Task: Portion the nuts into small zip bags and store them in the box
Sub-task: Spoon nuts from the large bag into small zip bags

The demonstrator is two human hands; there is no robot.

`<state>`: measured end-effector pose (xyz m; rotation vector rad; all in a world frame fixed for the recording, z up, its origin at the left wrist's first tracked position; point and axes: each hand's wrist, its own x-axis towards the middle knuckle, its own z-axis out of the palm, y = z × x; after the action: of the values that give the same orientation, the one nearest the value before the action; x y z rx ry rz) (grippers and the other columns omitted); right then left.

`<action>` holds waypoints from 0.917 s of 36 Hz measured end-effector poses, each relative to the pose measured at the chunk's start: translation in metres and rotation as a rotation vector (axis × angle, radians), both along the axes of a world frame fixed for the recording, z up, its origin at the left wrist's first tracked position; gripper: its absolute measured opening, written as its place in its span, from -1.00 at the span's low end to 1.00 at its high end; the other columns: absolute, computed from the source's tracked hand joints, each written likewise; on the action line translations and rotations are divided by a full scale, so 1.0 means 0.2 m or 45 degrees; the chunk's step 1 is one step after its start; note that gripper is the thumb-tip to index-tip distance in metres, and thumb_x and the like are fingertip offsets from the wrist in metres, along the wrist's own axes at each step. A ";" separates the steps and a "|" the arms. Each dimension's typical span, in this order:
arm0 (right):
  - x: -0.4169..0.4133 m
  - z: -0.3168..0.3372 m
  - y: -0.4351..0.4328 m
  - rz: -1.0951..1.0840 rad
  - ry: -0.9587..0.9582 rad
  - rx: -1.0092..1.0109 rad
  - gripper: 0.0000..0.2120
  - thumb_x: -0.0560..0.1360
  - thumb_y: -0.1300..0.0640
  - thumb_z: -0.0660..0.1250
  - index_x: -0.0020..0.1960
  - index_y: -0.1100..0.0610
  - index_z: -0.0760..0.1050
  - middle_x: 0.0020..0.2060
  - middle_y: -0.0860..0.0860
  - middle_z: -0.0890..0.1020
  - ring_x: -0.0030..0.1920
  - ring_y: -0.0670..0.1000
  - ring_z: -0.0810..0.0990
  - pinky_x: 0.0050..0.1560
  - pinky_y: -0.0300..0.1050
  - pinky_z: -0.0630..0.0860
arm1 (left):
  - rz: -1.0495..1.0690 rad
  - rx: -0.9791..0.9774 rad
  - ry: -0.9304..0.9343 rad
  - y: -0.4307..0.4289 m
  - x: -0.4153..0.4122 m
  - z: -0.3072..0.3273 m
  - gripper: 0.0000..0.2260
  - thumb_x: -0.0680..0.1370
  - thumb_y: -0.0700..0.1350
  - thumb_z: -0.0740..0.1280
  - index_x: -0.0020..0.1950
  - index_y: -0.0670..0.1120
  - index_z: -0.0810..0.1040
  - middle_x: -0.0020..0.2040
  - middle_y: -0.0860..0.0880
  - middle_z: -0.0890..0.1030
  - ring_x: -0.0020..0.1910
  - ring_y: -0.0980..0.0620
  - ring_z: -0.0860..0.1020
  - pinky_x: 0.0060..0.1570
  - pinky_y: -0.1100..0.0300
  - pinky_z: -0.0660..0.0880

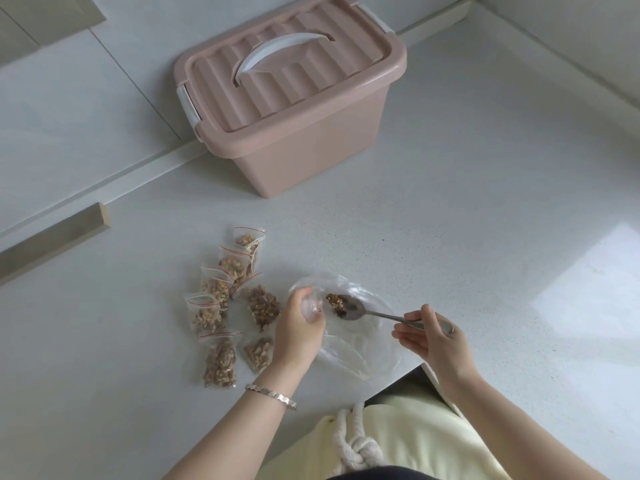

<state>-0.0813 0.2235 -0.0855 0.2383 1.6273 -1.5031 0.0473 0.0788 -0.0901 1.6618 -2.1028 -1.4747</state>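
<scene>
We judge portioning nearly done: our left hand (298, 327) pinches the clear plastic bag (349, 355), our right hand (429, 337) grips the spoon (356, 310) at the last walnut pieces (334, 301) between them, while filled zip bags (221, 306) just left wait for the lidded pink storage box (294, 98) beyond.
</scene>
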 end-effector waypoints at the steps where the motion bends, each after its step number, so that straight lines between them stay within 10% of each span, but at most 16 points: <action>1: -0.01 0.01 0.01 0.001 0.016 -0.007 -0.68 0.59 0.09 0.13 -0.14 0.29 0.52 -0.37 0.16 0.67 -0.31 0.05 0.68 -0.30 -0.25 0.60 | 0.018 -0.007 0.003 0.00 0.00 0.00 -0.66 0.54 -0.25 0.27 0.30 -0.03 0.40 0.08 0.13 0.44 -0.08 0.26 0.40 -0.26 0.56 0.32; 15: 0.00 0.09 -0.03 0.232 0.286 -0.004 -0.68 0.58 0.12 0.14 -0.23 0.22 0.55 -0.37 0.16 0.66 -0.32 0.05 0.67 -0.25 -0.21 0.61 | 0.057 -0.065 0.041 0.00 0.02 -0.04 -0.61 0.49 -0.30 0.32 0.28 -0.04 0.43 0.28 0.02 0.48 0.27 0.03 0.43 0.20 0.19 0.41; 33: 0.04 0.05 -0.04 0.185 0.212 -0.026 -0.69 0.59 0.13 0.14 -0.18 0.25 0.54 -0.32 0.20 0.66 -0.28 0.09 0.67 -0.22 -0.19 0.61 | 0.227 0.064 0.139 0.03 0.01 -0.03 -0.70 0.51 -0.27 0.29 0.22 -0.05 0.47 0.18 0.03 0.45 0.23 0.07 0.37 0.21 0.21 0.32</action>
<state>-0.0724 0.2145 -0.0747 -0.0172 1.7200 -1.4587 0.0484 0.0842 -0.0955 1.6939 -1.8253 -1.5360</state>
